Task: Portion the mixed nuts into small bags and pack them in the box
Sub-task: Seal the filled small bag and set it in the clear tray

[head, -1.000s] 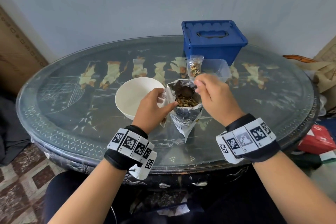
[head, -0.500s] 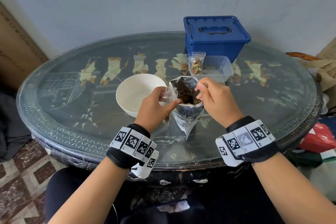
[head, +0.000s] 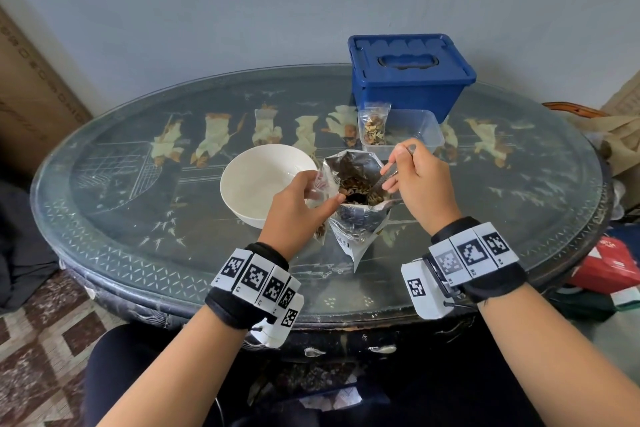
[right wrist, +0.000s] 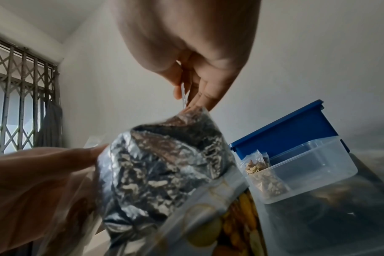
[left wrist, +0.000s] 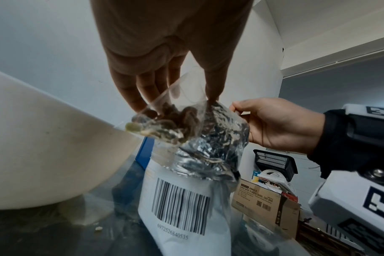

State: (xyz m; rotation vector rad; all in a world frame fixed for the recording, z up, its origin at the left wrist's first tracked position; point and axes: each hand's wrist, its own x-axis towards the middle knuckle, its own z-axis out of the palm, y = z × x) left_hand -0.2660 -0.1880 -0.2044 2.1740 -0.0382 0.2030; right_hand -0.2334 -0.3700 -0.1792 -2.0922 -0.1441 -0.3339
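An open silver foil nut pouch stands at the table's near middle, with mixed nuts showing inside. My left hand pinches a small clear bag against the pouch's left edge. In the left wrist view that small bag holds a few nuts under my left hand. My right hand grips a metal spoon whose bowl is down in the pouch's nuts. The right wrist view shows my right hand on the spoon handle. Behind, a clear plastic box holds one filled bag.
A white bowl sits just left of the pouch, touching my left hand's side. A blue lidded box stands behind the clear box. The oval glass-topped table stretches left and right. Clutter lies beyond its right edge.
My right hand has drawn back to the right and tilted the spoon, so its bowl has sunk into the nuts. The left hand keeps its hold on the small bag.
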